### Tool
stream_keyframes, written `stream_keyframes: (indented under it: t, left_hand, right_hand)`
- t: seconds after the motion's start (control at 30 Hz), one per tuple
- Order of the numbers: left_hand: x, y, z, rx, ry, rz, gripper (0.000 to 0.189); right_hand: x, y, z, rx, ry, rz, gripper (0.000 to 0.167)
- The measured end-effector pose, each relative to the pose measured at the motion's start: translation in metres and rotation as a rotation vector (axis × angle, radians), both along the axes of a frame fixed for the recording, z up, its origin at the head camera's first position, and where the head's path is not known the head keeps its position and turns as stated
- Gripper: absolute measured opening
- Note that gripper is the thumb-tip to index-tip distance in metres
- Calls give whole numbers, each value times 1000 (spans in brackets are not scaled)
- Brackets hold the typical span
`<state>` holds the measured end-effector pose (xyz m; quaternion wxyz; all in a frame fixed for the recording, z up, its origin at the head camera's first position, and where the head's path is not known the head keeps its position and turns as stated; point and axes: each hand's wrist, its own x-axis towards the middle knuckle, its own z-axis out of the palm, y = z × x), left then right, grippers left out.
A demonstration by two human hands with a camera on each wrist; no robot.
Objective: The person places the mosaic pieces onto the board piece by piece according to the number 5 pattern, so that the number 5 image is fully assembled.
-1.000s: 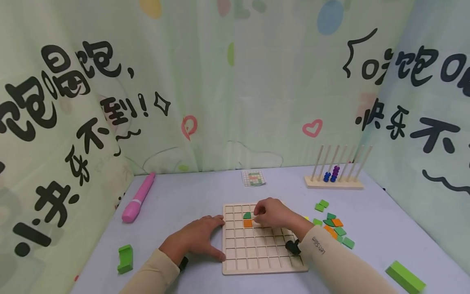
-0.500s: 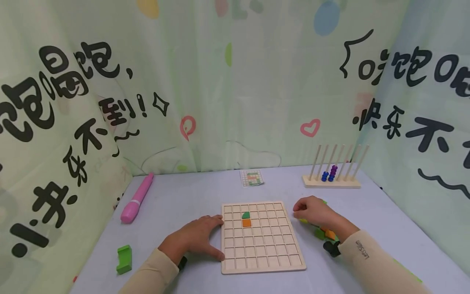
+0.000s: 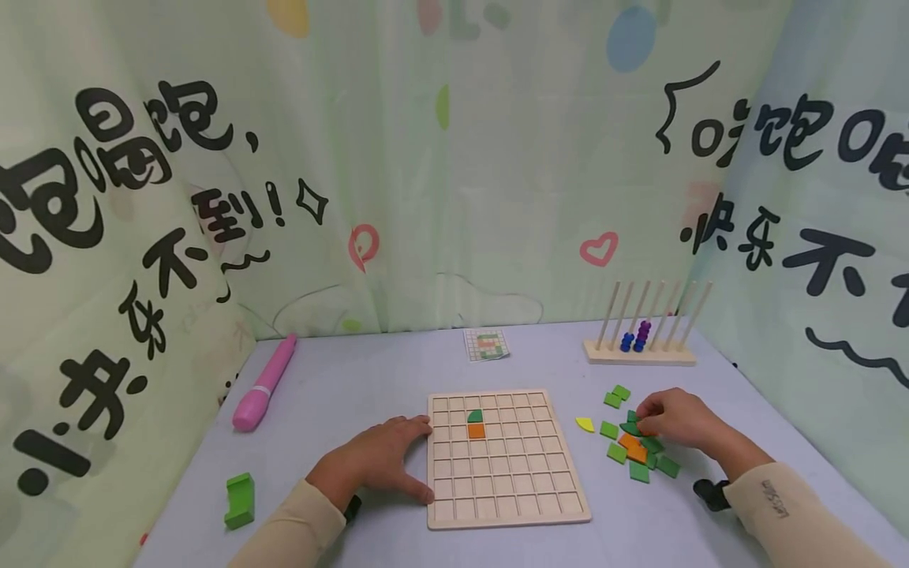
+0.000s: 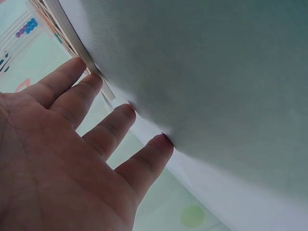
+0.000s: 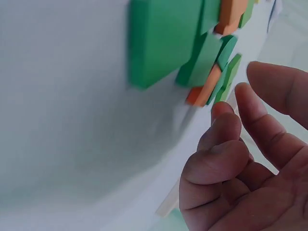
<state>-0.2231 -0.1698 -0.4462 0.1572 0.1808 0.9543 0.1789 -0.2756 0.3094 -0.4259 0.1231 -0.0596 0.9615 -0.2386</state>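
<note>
A wooden grid board point(image 3: 507, 473) lies on the table, with a dark green quarter-round tile point(image 3: 475, 416) and an orange square tile point(image 3: 476, 431) set in neighbouring cells. My left hand point(image 3: 379, 461) rests at the board's left edge, fingers extended and spread; the left wrist view has fingertips touching that edge. Over the loose tiles point(image 3: 640, 471) on the right is my right hand point(image 3: 678, 418), its thumb and index fingertip close over the green and orange ones. In the right wrist view a gap shows between thumb and index finger, while the other fingers curl loosely.
A yellow tile point(image 3: 585, 424) lies between board and pile. Behind are a pattern card point(image 3: 486, 345) and a peg stand point(image 3: 639, 353) with blue and purple beads. At the left are a pink wand-like object point(image 3: 266, 384) and a green block point(image 3: 240, 501).
My right hand has left the board and moved right to the loose tiles, uncovering the grid and the yellow tile. The left hand has stayed at the board's edge.
</note>
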Motion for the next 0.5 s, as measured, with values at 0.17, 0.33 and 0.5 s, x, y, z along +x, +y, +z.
stream_keyframes:
  t: [0.17,0.33,0.5]
  left_hand:
    - [1,0,1,4,-6,7,104]
    - [0,-1,1,2,-6,-1,104]
    - [-2,-1,-2,-7,4,-10,105]
  right_hand:
    - [0,5,-4,21,-18,9,22]
    - [-2,5,-8,49,-7,24,26]
    - [-5,6,-7,69,9,40,27]
